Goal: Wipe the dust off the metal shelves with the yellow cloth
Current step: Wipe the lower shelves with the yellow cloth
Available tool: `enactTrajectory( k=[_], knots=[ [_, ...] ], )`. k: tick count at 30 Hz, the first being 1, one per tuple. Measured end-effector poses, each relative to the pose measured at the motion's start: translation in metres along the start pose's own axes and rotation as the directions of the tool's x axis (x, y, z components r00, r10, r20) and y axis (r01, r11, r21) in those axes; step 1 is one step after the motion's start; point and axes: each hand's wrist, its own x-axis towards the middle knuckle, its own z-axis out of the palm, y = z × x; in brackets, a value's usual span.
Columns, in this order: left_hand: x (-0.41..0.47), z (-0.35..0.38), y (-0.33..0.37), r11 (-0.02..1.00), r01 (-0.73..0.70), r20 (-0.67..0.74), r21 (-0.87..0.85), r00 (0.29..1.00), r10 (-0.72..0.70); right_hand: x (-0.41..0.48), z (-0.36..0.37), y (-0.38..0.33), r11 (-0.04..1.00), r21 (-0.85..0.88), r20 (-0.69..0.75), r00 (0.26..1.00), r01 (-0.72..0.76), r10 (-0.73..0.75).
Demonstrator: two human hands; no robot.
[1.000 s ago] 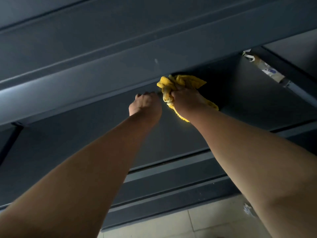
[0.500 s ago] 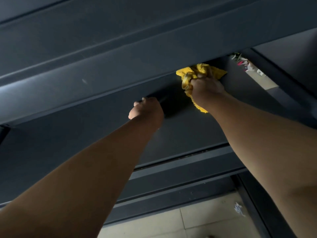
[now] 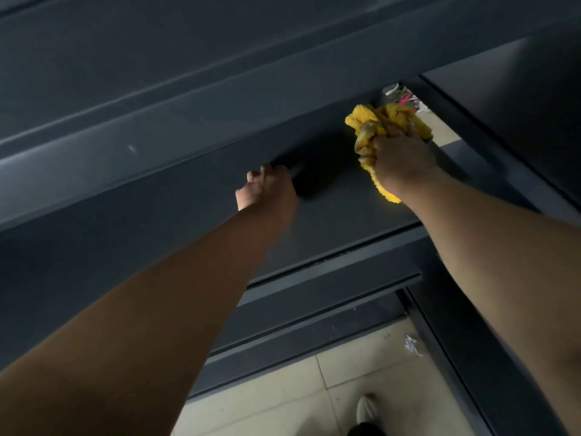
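The yellow cloth (image 3: 374,121) is bunched in my right hand (image 3: 401,158), which grips it and presses it onto the dark metal shelf (image 3: 339,215) near the shelf's far right end. My left hand (image 3: 267,190) is curled into a fist on the same shelf, just under the lower lip of the upper shelf beam (image 3: 188,121). Nothing shows inside that fist. Both forearms reach up from the bottom of the view.
A dark upright post (image 3: 471,357) runs down the right side, with another shelf panel (image 3: 518,105) beyond it. Lower shelf rails (image 3: 314,309) lie below. Pale floor tiles (image 3: 283,398), a paper scrap (image 3: 412,346) and my shoe (image 3: 366,407) show underneath.
My right hand has slid the cloth to the right along the shelf, away from my left hand. The left hand has stayed at the beam's lip. The view has shifted right.
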Motion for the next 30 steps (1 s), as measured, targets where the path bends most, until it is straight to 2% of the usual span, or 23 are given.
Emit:
enactTrajectory(
  k=[5,12,16,20,24,30],
  knots=[
    [-0.011,-0.001,0.008,1.0,-0.027,0.046,-0.009,0.999,0.027,-0.022,0.002,0.016,0.997,-0.039,0.011,0.998,-0.064,0.065],
    [-0.038,-0.004,0.003,0.997,-0.075,0.079,0.024,0.994,0.073,-0.064,-0.001,0.024,0.973,-0.028,0.035,0.972,-0.229,0.23],
    [-0.057,-0.007,-0.006,0.995,-0.098,0.095,0.03,0.991,0.095,-0.087,-0.002,0.018,0.961,-0.095,0.036,0.964,-0.258,0.263],
    [-0.075,-0.008,-0.029,0.996,-0.082,0.105,0.021,0.991,0.08,-0.109,-0.004,-0.007,0.948,-0.073,0.053,0.948,-0.31,0.314],
    [-0.087,-0.012,-0.057,0.999,-0.04,0.11,0.031,0.993,0.037,-0.116,-0.003,-0.044,0.974,-0.164,0.06,0.984,-0.158,0.169],
    [-0.085,-0.016,-0.088,1.0,0.015,0.111,0.012,0.994,-0.016,-0.109,0.004,-0.104,0.985,-0.114,0.07,0.99,0.13,-0.123]
  ],
)
